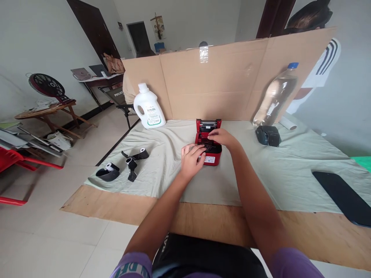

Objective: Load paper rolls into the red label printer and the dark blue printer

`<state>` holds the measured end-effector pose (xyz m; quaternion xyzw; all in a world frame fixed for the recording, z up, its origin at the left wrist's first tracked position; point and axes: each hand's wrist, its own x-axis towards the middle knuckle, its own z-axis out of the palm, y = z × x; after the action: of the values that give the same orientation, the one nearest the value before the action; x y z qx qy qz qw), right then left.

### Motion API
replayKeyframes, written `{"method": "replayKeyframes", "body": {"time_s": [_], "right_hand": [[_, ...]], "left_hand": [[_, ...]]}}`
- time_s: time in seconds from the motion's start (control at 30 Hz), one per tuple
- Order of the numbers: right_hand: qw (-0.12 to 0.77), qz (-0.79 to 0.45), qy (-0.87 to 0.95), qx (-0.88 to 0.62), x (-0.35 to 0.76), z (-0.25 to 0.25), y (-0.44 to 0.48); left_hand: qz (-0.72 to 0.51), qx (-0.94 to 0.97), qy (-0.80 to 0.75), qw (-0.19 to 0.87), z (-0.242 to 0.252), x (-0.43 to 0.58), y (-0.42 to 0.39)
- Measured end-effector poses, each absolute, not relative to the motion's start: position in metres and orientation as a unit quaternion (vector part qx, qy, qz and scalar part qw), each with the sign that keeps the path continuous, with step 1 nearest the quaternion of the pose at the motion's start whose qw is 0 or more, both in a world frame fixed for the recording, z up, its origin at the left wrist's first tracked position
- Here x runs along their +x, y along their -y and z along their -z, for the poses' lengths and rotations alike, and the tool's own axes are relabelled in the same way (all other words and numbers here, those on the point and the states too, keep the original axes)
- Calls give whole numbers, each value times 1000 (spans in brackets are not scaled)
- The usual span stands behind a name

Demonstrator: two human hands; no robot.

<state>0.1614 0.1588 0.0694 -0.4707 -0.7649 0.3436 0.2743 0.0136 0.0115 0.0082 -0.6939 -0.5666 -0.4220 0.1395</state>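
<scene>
A small red and black printer [213,159], likely for receipts or labels, stands on the cloth with its lid [208,125] raised and a white label on its front. My left hand [191,159] is at its left side, the thumb by the front and the fingers curled over the edge. From the right, my right hand [222,138] reaches over the open compartment, fingers bent together near the lid; whatever they pinch is hidden. Dark, unclear shapes lie inside the compartment. Off to the left lie loose black rolls with white cores [142,153], their strips partly unwound.
Behind the printer stands a cardboard screen [208,85]. A white jug [149,108] is at the back left, a clear bottle [275,96] at the back right. Near that bottle sits a black device [268,136]. A dark phone [344,197] lies at the right edge. Other people sit beyond.
</scene>
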Motion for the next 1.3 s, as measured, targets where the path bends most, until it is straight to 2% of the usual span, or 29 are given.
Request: {"method": "replayKeyframes", "body": {"time_s": [0.07,0.2,0.3,0.4,0.5,0.73,0.93,1.13,1.3], "right_hand": [[319,-376,731,-472,173,-74,-163],[460,-329,636,-526,180,-71,-171],[508,-386,617,-460,173,-63,-171],[518,-420,621,-413,165,-59,-167],[524,-417,607,-428,165,-57,-161],[529,-366,625,-443,179,-27,-146],[539,-423,617,-387,183,-4,-140],[568,-440,576,-389,176,-15,-138],[536,-462,556,-436,178,-34,-139]], "left_hand": [[418,-698,560,156,-6,13,-12],[403,-715,541,183,-3,13,-12],[393,-731,520,201,-4,12,-10],[382,-746,499,218,-8,12,-7],[367,-760,481,236,-11,13,-3],[353,-783,435,270,-11,14,-1],[389,-783,399,276,-12,14,0],[427,-770,369,298,-14,15,1],[442,-772,351,294,-16,18,4]]}}
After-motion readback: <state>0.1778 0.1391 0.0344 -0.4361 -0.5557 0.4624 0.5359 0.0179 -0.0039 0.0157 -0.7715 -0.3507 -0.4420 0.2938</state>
